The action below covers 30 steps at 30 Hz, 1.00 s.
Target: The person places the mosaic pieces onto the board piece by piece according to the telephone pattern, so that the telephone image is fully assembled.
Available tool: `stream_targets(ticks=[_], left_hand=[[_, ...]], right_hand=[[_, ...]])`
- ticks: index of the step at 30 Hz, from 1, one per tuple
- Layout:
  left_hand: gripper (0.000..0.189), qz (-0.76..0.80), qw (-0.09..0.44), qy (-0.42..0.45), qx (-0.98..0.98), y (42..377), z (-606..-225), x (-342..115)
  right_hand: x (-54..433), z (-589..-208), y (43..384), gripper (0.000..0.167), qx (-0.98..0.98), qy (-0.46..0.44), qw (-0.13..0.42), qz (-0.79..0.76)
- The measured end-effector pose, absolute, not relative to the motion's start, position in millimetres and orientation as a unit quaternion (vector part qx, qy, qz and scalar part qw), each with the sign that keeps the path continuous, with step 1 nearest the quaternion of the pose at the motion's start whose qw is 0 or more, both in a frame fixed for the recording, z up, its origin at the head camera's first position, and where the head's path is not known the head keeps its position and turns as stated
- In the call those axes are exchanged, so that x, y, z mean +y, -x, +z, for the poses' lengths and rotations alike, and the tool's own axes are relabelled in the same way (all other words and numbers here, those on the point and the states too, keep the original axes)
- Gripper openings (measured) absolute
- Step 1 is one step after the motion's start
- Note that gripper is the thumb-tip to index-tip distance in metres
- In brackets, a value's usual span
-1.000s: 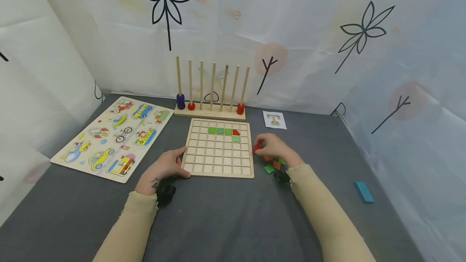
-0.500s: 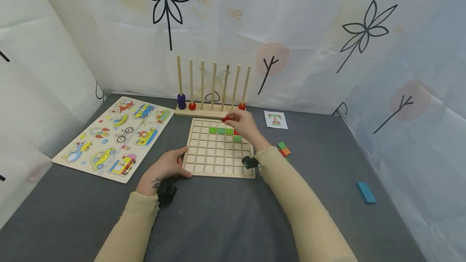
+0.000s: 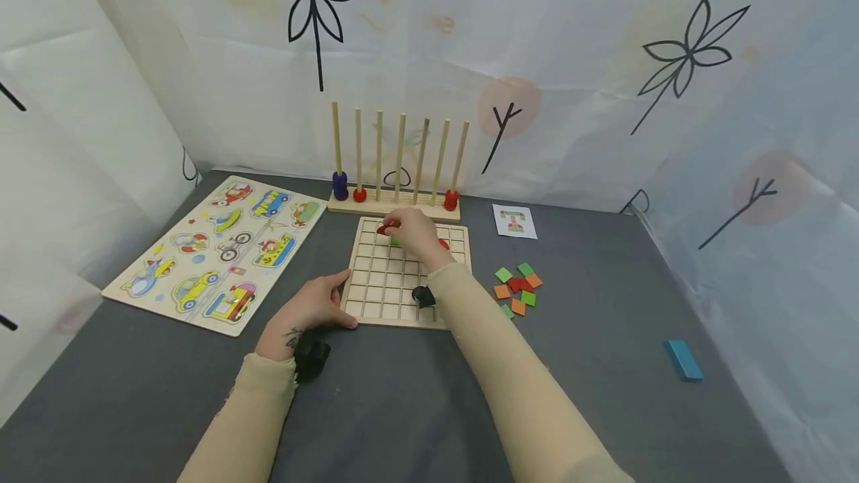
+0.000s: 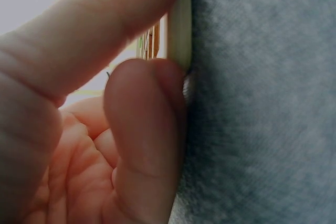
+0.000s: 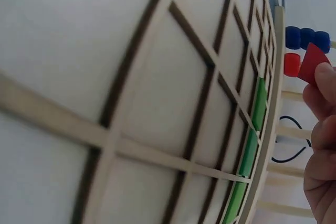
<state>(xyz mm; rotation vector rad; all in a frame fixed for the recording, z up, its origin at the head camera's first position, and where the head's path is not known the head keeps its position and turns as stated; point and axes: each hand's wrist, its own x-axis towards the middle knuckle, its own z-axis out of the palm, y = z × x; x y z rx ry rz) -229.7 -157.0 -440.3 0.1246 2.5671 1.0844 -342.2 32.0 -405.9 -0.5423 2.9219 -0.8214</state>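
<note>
My left hand [image 3: 314, 308] rests at the left edge and near corner of a wooden grid board [image 3: 396, 322]. In the left wrist view, its fingertips touch the board's side [image 4: 180, 30]. Over the board's far left part, my right hand [image 3: 412, 233] pinches a red tile [image 3: 384, 229] between thumb and finger. The right wrist view has this red tile [image 5: 313, 64] above the frame, one pointed corner showing. A row of green tiles [image 5: 259, 103] sits in the cells along the far side. Another red tile [image 3: 444, 244] shows right of my hand, which hides part of the row.
Several loose green, orange and red tiles [image 3: 515, 285] lie right of the board. Behind them is a pattern card [image 3: 514, 221]. A peg stand with beads [image 3: 396, 204] stands behind the board. A vehicle puzzle [image 3: 215, 259] lies left, a blue block [image 3: 684, 360] far right.
My right hand has left the loose tiles and moved left across the board with the red tile, uncovering the pile. The left hand stays at the board's edge. The head view has shifted slightly.
</note>
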Motion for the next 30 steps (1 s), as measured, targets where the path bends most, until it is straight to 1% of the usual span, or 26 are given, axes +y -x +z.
stream_targets(ticks=[4,9,20,26,30], left_hand=[[0.102,0.386,0.177,-0.039,0.905,229.9,-441.6,-156.2],[0.101,0.39,0.175,-0.04,0.903,230.5,-442.4,-156.1],[0.102,0.389,0.174,-0.044,0.903,230.1,-440.9,-156.4],[0.102,0.388,0.173,-0.042,0.904,230.1,-441.0,-156.3],[0.102,0.384,0.175,-0.04,0.906,230.2,-440.7,-156.1]], right_hand=[[26.9,-412.3,342.8,0.022,0.957,0.173,0.032,-0.23],[25.1,-419.6,343.8,0.021,0.96,0.178,0.024,-0.213],[21.9,-421.2,343.2,0.022,0.965,0.193,0.014,-0.175],[19.0,-419.3,342.3,0.022,0.968,0.188,0.026,-0.166],[17.4,-419.0,342.2,0.027,0.971,0.186,0.04,-0.148]])
